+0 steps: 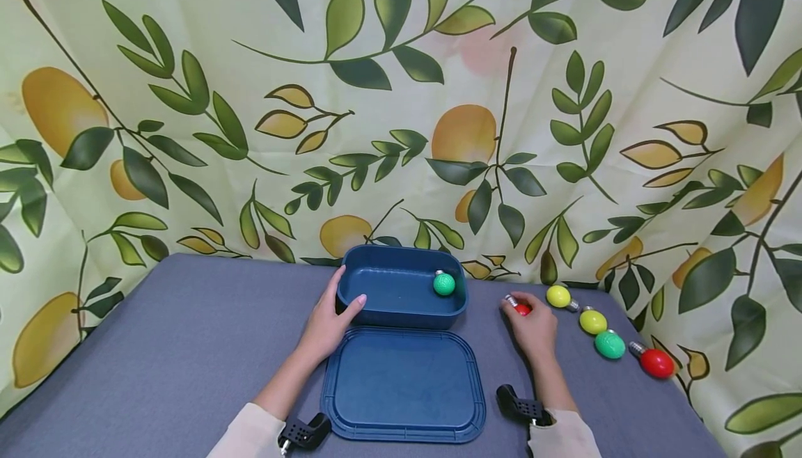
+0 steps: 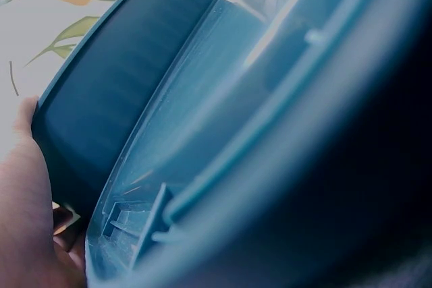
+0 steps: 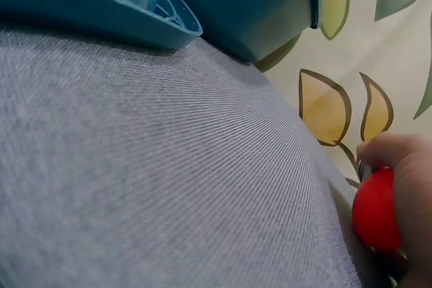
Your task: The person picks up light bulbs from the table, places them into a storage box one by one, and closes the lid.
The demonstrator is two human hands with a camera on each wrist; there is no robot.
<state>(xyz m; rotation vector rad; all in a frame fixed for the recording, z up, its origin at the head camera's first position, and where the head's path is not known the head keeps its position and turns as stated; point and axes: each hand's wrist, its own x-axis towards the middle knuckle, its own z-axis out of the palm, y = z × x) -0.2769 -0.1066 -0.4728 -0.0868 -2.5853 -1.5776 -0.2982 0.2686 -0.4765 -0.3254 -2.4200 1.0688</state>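
A blue box (image 1: pixel 401 315) stands without its lid, and a green light bulb (image 1: pixel 444 284) lies inside toward its right end. My left hand (image 1: pixel 327 326) grips the box at its left end, thumb over the front left corner and fingers along the outer side. Part of that hand (image 2: pixel 27 214) shows beside the box wall (image 2: pixel 101 99) in the left wrist view. To the right of the box, my right hand (image 1: pixel 535 322) holds a red light bulb (image 3: pixel 376 210), its metal base (image 1: pixel 510 300) pointing up and left. Some right fingers are hidden.
A blue lid (image 1: pixel 404 385) lies flat in front of the box. Along the table's right side lie two yellow bulbs (image 1: pixel 558 296), a green bulb (image 1: pixel 610 344) and a red bulb (image 1: pixel 657 363). A leaf-patterned curtain (image 1: pixel 376 110) hangs behind the grey table (image 1: pixel 188 360).
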